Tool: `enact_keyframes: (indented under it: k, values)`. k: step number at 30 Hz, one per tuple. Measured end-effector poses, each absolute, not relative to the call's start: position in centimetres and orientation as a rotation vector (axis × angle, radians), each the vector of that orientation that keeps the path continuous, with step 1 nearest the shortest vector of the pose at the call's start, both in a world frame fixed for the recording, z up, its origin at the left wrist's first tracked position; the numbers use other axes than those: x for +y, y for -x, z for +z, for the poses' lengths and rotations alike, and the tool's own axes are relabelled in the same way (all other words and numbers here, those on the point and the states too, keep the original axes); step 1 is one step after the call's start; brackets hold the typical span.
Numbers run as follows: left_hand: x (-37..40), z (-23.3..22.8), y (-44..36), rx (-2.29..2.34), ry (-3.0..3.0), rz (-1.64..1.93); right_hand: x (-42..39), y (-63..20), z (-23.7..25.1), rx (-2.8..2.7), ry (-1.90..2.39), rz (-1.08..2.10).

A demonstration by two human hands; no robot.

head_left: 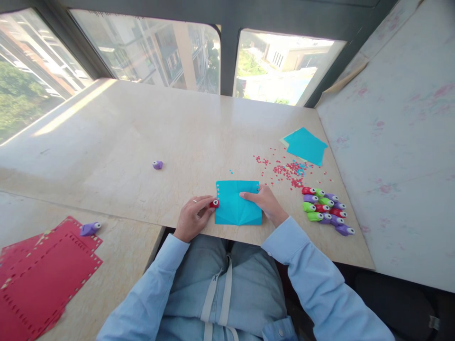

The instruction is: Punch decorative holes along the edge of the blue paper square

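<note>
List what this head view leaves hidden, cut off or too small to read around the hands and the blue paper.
- Red punch: mostly covered by the left hand; its cutting shape is unreadable.
- Blue paper: right edge covered by the right hand.
- Holes on the paper's left edge: too small to tell their shape.
- Red sheets: cut off by the left frame edge.
- Scraps: too small to make out.

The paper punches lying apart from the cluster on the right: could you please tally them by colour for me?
Purple: 2 (mid-table purple punch; left purple punch at the edge of the red sheets)
Red: 1 (red punch pinched in the fingers of the left hand)
Total: 3
</note>
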State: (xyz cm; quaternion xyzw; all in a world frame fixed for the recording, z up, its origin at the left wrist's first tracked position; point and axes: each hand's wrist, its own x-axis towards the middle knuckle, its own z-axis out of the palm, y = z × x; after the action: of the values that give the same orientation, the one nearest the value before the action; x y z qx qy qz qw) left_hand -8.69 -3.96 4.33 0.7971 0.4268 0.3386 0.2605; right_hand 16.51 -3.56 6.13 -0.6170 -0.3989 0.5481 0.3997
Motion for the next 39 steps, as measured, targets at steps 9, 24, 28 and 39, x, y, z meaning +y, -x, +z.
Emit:
enact_keyframes:
  k: [9, 24, 28, 39]
  values:
    - [-4.1, 4.3, 8.6, 1.196, -2.164, 0.927, -4.2, -17.0, 6.7, -1.099, 1.343, 1.597]
    - [-4.3, 4.9, 8.7, 1.192, -2.157, 0.887, -4.3, -16.5, 5.6, -1.288, 1.725, 1.194]
    - [-4.4, 4.9, 8.7, 1.198, -2.146, 0.905, -4.4, -16.3, 5.5, -1.301, 1.731, 1.193]
    - [-4.5, 5.4, 8.6, 1.215, -2.106, 0.893, -4.5, -16.2, 6.2, -1.323, 1.815, 1.164]
